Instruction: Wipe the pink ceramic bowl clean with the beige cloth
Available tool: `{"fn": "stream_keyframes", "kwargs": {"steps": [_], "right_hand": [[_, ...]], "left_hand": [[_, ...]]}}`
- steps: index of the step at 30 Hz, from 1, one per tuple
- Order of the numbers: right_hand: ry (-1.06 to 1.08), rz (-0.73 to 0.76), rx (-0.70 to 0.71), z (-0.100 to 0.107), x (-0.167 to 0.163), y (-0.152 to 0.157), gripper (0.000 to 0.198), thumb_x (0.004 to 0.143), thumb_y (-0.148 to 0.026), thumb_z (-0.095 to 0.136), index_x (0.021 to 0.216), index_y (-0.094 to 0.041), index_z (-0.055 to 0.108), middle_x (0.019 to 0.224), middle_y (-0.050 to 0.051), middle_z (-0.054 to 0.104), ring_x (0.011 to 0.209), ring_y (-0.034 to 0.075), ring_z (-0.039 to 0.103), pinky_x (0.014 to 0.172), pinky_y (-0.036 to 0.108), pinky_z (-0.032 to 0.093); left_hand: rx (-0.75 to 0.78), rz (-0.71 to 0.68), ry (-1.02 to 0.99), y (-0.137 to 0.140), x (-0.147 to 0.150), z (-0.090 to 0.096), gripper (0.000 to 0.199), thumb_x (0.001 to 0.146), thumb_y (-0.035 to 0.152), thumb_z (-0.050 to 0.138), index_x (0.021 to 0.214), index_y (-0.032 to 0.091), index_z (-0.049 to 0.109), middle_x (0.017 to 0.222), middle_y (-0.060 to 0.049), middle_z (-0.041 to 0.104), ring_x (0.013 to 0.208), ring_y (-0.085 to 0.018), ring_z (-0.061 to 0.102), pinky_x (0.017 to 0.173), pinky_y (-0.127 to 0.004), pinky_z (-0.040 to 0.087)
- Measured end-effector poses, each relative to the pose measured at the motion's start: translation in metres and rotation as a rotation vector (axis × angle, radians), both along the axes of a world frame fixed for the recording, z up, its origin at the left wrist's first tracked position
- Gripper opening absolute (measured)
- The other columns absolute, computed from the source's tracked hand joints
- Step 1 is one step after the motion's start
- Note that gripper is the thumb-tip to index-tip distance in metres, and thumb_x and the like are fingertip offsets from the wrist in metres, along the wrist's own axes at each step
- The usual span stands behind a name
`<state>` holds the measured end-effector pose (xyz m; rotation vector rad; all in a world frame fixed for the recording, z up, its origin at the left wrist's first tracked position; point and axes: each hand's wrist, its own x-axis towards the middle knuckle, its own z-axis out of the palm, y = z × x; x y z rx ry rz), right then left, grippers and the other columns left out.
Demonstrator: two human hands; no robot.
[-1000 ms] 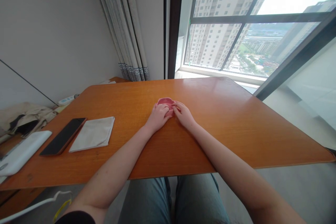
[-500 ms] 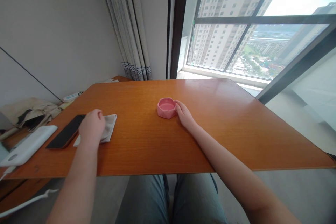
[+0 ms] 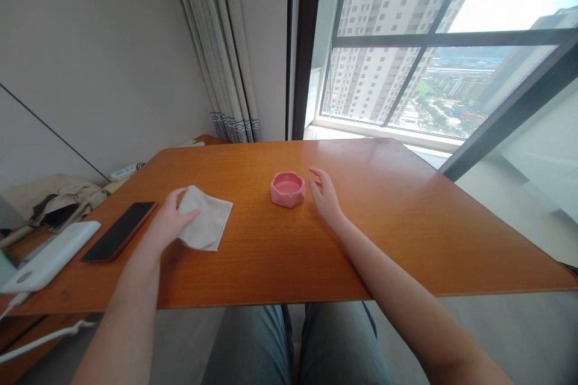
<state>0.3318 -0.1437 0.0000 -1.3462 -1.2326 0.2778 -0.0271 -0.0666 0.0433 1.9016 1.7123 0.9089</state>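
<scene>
A folded light grey cloth [image 3: 206,219] is held at its left edge by my left hand [image 3: 170,219], the thumb lying on top and the other fingers at its far side. Near the middle of the table sits a pink faceted ashtray [image 3: 288,190], upright, with nothing visible inside. Just to its right, my right hand [image 3: 324,195] has its fingers apart and holds nothing; a small gap separates it from the ashtray.
The wooden table [image 3: 383,240] spans the view. Left of the cloth lies a black phone [image 3: 120,231], and beside that a white power bank [image 3: 52,255] with a white cable [image 3: 45,343]. Crumpled fabric [image 3: 58,192] lies beyond the table's left edge.
My left hand has moved the cloth to the right, away from the phone, and the cloth looks more spread out. My right hand has let go of the ashtray.
</scene>
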Motion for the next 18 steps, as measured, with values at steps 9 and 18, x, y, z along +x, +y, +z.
{"fn": "stream_keyframes", "kwargs": {"steps": [9,18], "right_hand": [[0.594,0.698,-0.321,0.033,-0.007,-0.017,0.063,0.081,-0.064,0.048,0.122,-0.017,0.055,0.121,0.014,0.063,0.112,0.026,0.059,0.096,0.042,0.049],[0.722,0.700,-0.392,0.040,-0.009,-0.023,0.058,0.090,-0.060,0.031,0.113,-0.016,0.060,0.106,0.014,0.069,0.110,0.026,0.061,0.094,0.046,0.049]], "left_hand": [[-0.015,-0.609,-0.707,-0.024,0.185,0.032,0.070,0.075,0.050,0.062,0.133,0.023,0.034,0.132,-0.012,0.052,0.112,-0.026,0.057,0.088,-0.037,0.051],[-0.074,-0.786,-0.778,-0.028,0.207,0.033,0.062,0.076,0.040,0.060,0.131,0.022,0.038,0.127,-0.010,0.057,0.109,-0.026,0.059,0.086,-0.037,0.051]]}}
